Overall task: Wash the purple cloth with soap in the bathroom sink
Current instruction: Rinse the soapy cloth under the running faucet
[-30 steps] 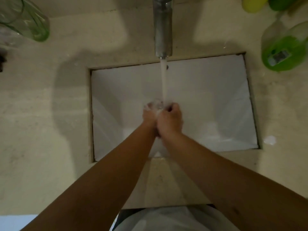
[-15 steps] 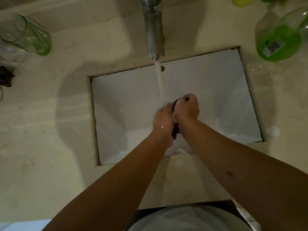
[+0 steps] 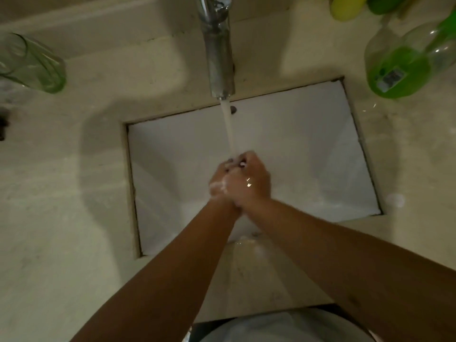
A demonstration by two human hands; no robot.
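Note:
Both hands are clasped together over the white sink [image 3: 308, 149], right under the running water [image 3: 228, 127] from the chrome tap [image 3: 219, 53]. My right hand [image 3: 251, 181] curls over my left hand [image 3: 218, 180], which has soap foam on it. The purple cloth [image 3: 233, 162] is squeezed between them; only a small dark bit shows at the fingertips, the rest is hidden.
A beige stone counter [image 3: 61, 193] surrounds the sink. A green glass [image 3: 32, 65] lies at the back left. A clear bottle of green liquid [image 3: 404, 70] stands at the back right, with yellow and green items [image 3: 345, 6] behind it.
My hands have shifted while rubbing together: the dark cloth showed between them half a second ago and is now almost fully covered. Foam shows on the left hand. Water keeps running.

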